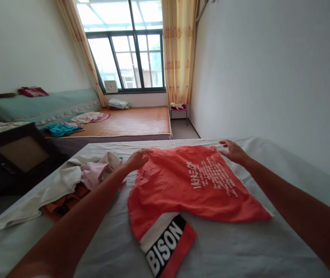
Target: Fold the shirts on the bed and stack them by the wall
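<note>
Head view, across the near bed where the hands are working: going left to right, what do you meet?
Pile of clothes → left hand on the far left corner of the orange T-shirt → the shirt's white lettering → right hand at its far right corner → bare white bedsheet.

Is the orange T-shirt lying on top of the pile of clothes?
No, the orange T-shirt lies spread on the white sheet, beside the pile of clothes.
</note>
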A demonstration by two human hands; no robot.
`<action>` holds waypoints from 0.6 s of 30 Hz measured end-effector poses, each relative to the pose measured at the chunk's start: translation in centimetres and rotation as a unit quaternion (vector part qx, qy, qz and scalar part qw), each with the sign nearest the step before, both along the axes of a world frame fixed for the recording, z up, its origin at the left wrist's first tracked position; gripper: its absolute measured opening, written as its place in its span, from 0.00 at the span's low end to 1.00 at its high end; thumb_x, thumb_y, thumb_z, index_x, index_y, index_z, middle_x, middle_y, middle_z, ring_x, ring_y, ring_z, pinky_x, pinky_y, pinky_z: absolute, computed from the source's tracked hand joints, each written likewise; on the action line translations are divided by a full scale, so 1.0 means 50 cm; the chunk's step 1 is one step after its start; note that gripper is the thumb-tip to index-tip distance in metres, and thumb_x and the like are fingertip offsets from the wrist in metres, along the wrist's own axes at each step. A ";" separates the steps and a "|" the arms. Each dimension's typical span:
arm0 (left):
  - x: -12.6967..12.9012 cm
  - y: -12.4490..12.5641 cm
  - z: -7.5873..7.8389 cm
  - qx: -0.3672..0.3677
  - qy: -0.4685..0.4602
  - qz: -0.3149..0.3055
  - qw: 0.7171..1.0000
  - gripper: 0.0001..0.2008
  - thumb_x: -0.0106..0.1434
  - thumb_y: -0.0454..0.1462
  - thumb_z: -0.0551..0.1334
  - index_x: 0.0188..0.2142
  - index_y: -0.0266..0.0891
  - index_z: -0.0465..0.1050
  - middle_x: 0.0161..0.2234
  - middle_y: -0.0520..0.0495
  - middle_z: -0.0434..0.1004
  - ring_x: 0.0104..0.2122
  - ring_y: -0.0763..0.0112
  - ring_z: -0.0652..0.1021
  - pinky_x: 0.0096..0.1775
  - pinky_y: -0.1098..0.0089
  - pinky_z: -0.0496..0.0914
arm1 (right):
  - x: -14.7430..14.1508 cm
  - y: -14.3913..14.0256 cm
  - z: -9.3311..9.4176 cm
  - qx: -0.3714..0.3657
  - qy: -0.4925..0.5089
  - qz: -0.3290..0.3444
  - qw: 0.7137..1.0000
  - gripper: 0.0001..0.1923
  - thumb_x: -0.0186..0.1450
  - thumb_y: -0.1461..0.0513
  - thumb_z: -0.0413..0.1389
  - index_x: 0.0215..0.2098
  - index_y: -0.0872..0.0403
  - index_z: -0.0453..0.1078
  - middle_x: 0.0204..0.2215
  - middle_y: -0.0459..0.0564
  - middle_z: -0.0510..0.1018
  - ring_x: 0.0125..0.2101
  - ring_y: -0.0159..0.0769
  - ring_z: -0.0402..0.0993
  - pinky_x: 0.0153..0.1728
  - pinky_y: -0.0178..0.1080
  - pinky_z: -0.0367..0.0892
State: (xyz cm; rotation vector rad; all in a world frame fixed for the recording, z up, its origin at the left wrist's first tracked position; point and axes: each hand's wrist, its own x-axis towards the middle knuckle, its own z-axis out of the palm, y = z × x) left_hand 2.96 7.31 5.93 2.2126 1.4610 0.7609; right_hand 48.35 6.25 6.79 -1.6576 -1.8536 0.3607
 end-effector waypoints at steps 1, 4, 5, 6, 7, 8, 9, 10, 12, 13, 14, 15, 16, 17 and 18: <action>-0.004 -0.045 0.005 -0.052 -0.006 -0.053 0.997 0.18 0.58 0.38 0.60 0.48 0.40 0.75 0.47 0.45 0.76 0.48 0.59 0.74 0.53 0.62 0.66 | 0.003 -0.033 -0.005 -0.014 -0.005 0.020 1.000 0.17 0.62 0.54 0.58 0.47 0.52 0.71 0.46 0.54 0.74 0.44 0.42 0.71 0.44 0.44 0.69; -0.012 -0.195 0.028 -0.197 0.003 -0.240 0.951 0.13 0.57 0.41 0.64 0.42 0.44 0.79 0.43 0.45 0.78 0.43 0.59 0.76 0.47 0.65 0.69 | 0.028 -0.152 -0.016 -0.121 -0.039 0.175 0.976 0.16 0.56 0.53 0.62 0.41 0.50 0.74 0.41 0.51 0.78 0.43 0.46 0.73 0.44 0.42 0.68; -0.013 -0.243 0.033 -0.213 0.005 -0.296 0.931 0.13 0.55 0.41 0.66 0.41 0.46 0.80 0.42 0.46 0.78 0.43 0.59 0.76 0.48 0.65 0.68 | 0.040 -0.193 -0.019 -0.173 -0.054 0.248 0.952 0.16 0.55 0.54 0.62 0.41 0.49 0.74 0.42 0.51 0.77 0.44 0.46 0.72 0.46 0.42 0.67; -0.012 -0.285 0.034 -0.220 0.011 -0.330 0.918 0.15 0.53 0.40 0.68 0.43 0.47 0.79 0.44 0.46 0.78 0.45 0.59 0.75 0.49 0.65 0.68 | 0.051 -0.233 -0.022 -0.209 -0.059 0.292 0.931 0.16 0.55 0.55 0.61 0.41 0.48 0.74 0.44 0.50 0.77 0.45 0.45 0.72 0.47 0.42 0.67; -0.010 -0.322 0.032 -0.216 0.025 -0.347 0.912 0.19 0.51 0.39 0.70 0.44 0.49 0.78 0.47 0.47 0.76 0.46 0.59 0.74 0.49 0.65 0.68 | 0.062 -0.268 -0.026 -0.236 -0.064 0.325 0.914 0.16 0.55 0.56 0.60 0.42 0.48 0.74 0.46 0.51 0.76 0.47 0.45 0.71 0.49 0.41 0.65; -0.008 -0.351 0.025 -0.203 0.039 -0.348 0.914 0.21 0.49 0.38 0.71 0.45 0.50 0.77 0.49 0.47 0.74 0.47 0.59 0.73 0.50 0.65 0.67 | 0.072 -0.299 -0.031 -0.246 -0.065 0.336 0.907 0.17 0.55 0.58 0.60 0.44 0.47 0.73 0.49 0.51 0.74 0.50 0.45 0.69 0.51 0.41 0.64; -0.004 -0.373 0.015 -0.185 0.054 -0.338 0.921 0.22 0.48 0.37 0.71 0.45 0.51 0.77 0.50 0.48 0.72 0.48 0.60 0.72 0.50 0.66 0.66 | 0.080 -0.323 -0.039 -0.243 -0.067 0.332 0.909 0.19 0.55 0.59 0.59 0.46 0.47 0.72 0.51 0.52 0.72 0.52 0.46 0.67 0.53 0.42 0.62; 0.000 -0.389 0.002 -0.164 0.069 -0.323 0.930 0.21 0.48 0.36 0.70 0.44 0.52 0.77 0.50 0.48 0.71 0.48 0.61 0.71 0.50 0.66 0.66 | 0.087 -0.340 -0.050 -0.231 -0.074 0.320 0.916 0.21 0.55 0.61 0.58 0.48 0.47 0.71 0.54 0.53 0.70 0.55 0.46 0.64 0.55 0.43 0.60; 0.007 -0.402 -0.026 -0.121 0.095 -0.294 0.943 0.19 0.51 0.32 0.67 0.43 0.51 0.77 0.48 0.49 0.71 0.47 0.63 0.71 0.49 0.68 0.65 | 0.095 -0.355 -0.076 -0.190 -0.098 0.280 0.936 0.26 0.53 0.65 0.55 0.51 0.47 0.70 0.56 0.54 0.68 0.58 0.47 0.61 0.57 0.45 0.58; 0.011 -0.403 -0.038 -0.097 0.104 -0.285 0.948 0.18 0.52 0.30 0.65 0.42 0.51 0.77 0.47 0.49 0.72 0.46 0.64 0.72 0.49 0.69 0.65 | 0.097 -0.355 -0.089 -0.166 -0.112 0.258 0.945 0.26 0.53 0.66 0.54 0.51 0.47 0.70 0.55 0.54 0.69 0.57 0.47 0.61 0.56 0.46 0.58; 0.014 -0.402 -0.047 -0.073 0.112 -0.282 0.950 0.17 0.54 0.29 0.64 0.41 0.50 0.77 0.46 0.49 0.72 0.45 0.65 0.72 0.48 0.70 0.65 | 0.098 -0.352 -0.100 -0.140 -0.126 0.239 0.952 0.25 0.53 0.67 0.52 0.49 0.47 0.71 0.54 0.54 0.71 0.56 0.46 0.62 0.56 0.47 0.59; 0.017 -0.400 -0.052 -0.051 0.117 -0.282 0.951 0.16 0.55 0.28 0.62 0.40 0.48 0.77 0.45 0.49 0.73 0.45 0.65 0.72 0.48 0.69 0.65 | 0.100 -0.347 -0.108 -0.116 -0.136 0.226 0.958 0.23 0.54 0.67 0.51 0.47 0.48 0.72 0.51 0.54 0.73 0.54 0.46 0.65 0.54 0.48 0.60; 0.018 -0.398 -0.053 -0.034 0.116 -0.282 0.952 0.14 0.57 0.27 0.60 0.39 0.47 0.77 0.44 0.48 0.73 0.45 0.65 0.72 0.48 0.69 0.65 | 0.101 -0.343 -0.112 -0.092 -0.142 0.219 0.961 0.21 0.56 0.67 0.50 0.45 0.48 0.73 0.48 0.53 0.75 0.52 0.45 0.67 0.53 0.48 0.61; 0.019 -0.397 -0.050 -0.027 0.108 -0.282 0.953 0.13 0.58 0.27 0.59 0.38 0.45 0.76 0.44 0.48 0.74 0.45 0.66 0.72 0.48 0.69 0.65 | 0.102 -0.341 -0.111 -0.070 -0.142 0.215 0.964 0.18 0.58 0.66 0.50 0.43 0.49 0.74 0.46 0.53 0.77 0.50 0.45 0.68 0.52 0.47 0.62; 0.018 -0.398 -0.042 -0.034 0.095 -0.285 0.953 0.12 0.58 0.27 0.59 0.37 0.44 0.75 0.43 0.47 0.74 0.44 0.66 0.72 0.47 0.70 0.65 | 0.104 -0.341 -0.106 -0.053 -0.137 0.214 0.966 0.15 0.59 0.65 0.49 0.40 0.49 0.75 0.43 0.53 0.78 0.48 0.44 0.70 0.50 0.46 0.64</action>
